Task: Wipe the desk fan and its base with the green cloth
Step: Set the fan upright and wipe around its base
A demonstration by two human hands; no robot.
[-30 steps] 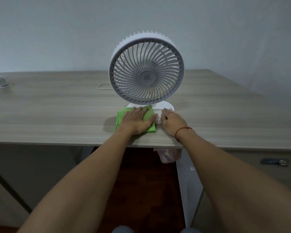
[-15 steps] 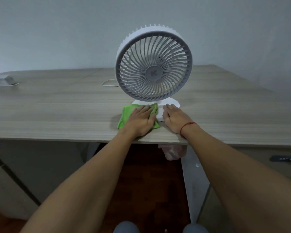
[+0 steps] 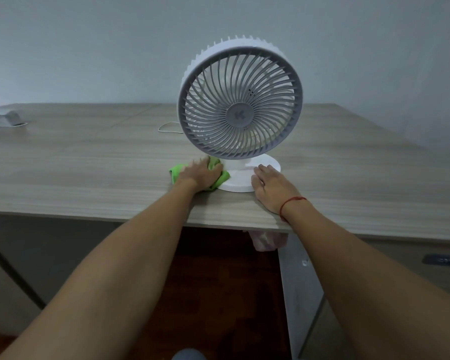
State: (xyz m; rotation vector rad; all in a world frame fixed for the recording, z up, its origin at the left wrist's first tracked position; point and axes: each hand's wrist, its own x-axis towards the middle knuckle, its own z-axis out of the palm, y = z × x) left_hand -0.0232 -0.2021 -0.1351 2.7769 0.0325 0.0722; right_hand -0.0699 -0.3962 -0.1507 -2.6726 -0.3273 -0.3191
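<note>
A white desk fan (image 3: 240,100) with a grey spiral grille stands upright on the wooden desk (image 3: 89,165), close to its front edge. Its round white base (image 3: 240,179) is partly covered on both sides. My left hand (image 3: 202,175) presses a crumpled green cloth (image 3: 176,172) against the base's left side; most of the cloth is hidden under the palm. My right hand (image 3: 269,185) lies flat with fingers apart on the base's right rim, a red string around the wrist.
A thin white cord (image 3: 168,128) loops on the desk behind the fan. A grey flat object (image 3: 4,118) lies at the far left. A pale wall rises behind the desk. A pinkish bag (image 3: 266,240) hangs under the front edge, beside a drawer handle (image 3: 443,260).
My left hand slid the cloth from the front of the base round to its left side, bunching it. My right hand shifted right along the rim. The view turned left.
</note>
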